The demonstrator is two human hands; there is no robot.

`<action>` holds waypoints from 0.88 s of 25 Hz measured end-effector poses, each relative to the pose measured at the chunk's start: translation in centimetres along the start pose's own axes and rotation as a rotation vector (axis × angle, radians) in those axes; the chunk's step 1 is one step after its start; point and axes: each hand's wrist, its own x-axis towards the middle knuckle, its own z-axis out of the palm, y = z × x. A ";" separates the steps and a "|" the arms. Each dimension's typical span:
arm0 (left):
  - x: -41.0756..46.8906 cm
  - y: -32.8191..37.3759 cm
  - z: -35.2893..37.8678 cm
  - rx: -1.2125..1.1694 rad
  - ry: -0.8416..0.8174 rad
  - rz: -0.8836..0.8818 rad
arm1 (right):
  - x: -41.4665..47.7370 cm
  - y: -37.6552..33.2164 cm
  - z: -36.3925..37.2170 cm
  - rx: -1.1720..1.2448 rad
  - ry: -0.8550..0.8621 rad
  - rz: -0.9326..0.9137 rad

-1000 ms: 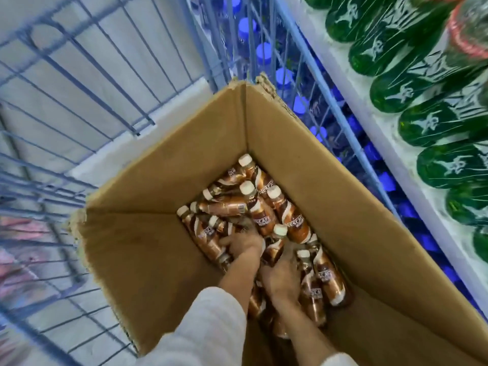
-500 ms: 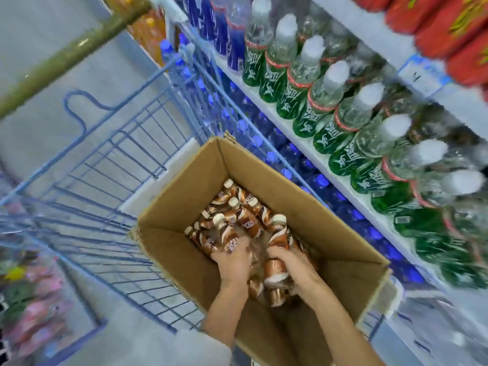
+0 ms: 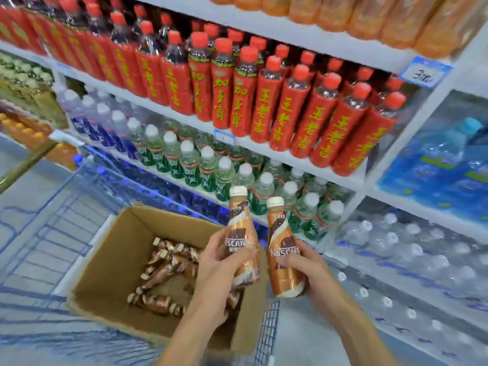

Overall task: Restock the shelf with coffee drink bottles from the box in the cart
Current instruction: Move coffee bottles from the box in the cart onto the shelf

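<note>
My left hand point(image 3: 217, 260) grips an upright brown coffee drink bottle point(image 3: 240, 225) with a white cap. Just to its right, my right hand point(image 3: 306, 265) grips a second coffee bottle point(image 3: 281, 241), also upright. Both are held above the right end of the open cardboard box point(image 3: 111, 262), in front of the shelves. Several more coffee bottles point(image 3: 163, 270) lie loose on the box floor. The box sits in a blue wire cart point(image 3: 52, 233).
A white shelf unit point(image 3: 290, 154) faces me: red-labelled bottles above, green-labelled clear bottles point(image 3: 208, 167) below, blue-capped bottles lowest. Shrink-wrapped water packs point(image 3: 412, 249) are stacked at the right. Orange bottles fill the top shelf.
Both hands have risen out of the box, each carrying a coffee bottle. The view has swung up from the box to the shelves.
</note>
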 end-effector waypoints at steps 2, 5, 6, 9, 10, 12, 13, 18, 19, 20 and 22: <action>-2.7 -0.6 5.1 0.072 -0.124 0.047 | -4.2 -0.3 -4.3 0.079 0.082 -0.074; -7.5 -2.9 12.2 0.129 -0.231 0.100 | -10.3 -0.1 -10.7 0.184 0.153 -0.163; -9.3 -4.0 14.8 0.134 -0.247 0.111 | -12.8 0.2 -13.2 0.218 0.178 -0.198; -14.0 -7.2 21.2 0.147 -0.295 0.148 | -19.1 1.1 -19.3 0.254 0.245 -0.285; -15.3 -7.9 23.1 0.149 -0.308 0.156 | -20.8 1.3 -21.4 0.263 0.273 -0.312; -17.8 -9.4 27.0 0.150 -0.347 0.170 | -24.3 1.2 -25.1 0.282 0.331 -0.367; -18.6 -9.9 28.6 0.150 -0.373 0.175 | -25.5 1.3 -26.6 0.297 0.364 -0.392; -20.5 -10.3 35.8 0.175 -0.463 0.220 | -29.6 0.9 -33.2 0.387 0.485 -0.500; -20.5 -10.2 37.4 0.177 -0.485 0.238 | -29.9 0.6 -34.5 0.395 0.502 -0.516; -20.4 -10.0 38.9 0.180 -0.504 0.251 | -30.0 0.1 -35.6 0.398 0.513 -0.527; -19.7 -10.1 42.4 0.192 -0.537 0.272 | -29.6 -1.0 -38.4 0.382 0.520 -0.542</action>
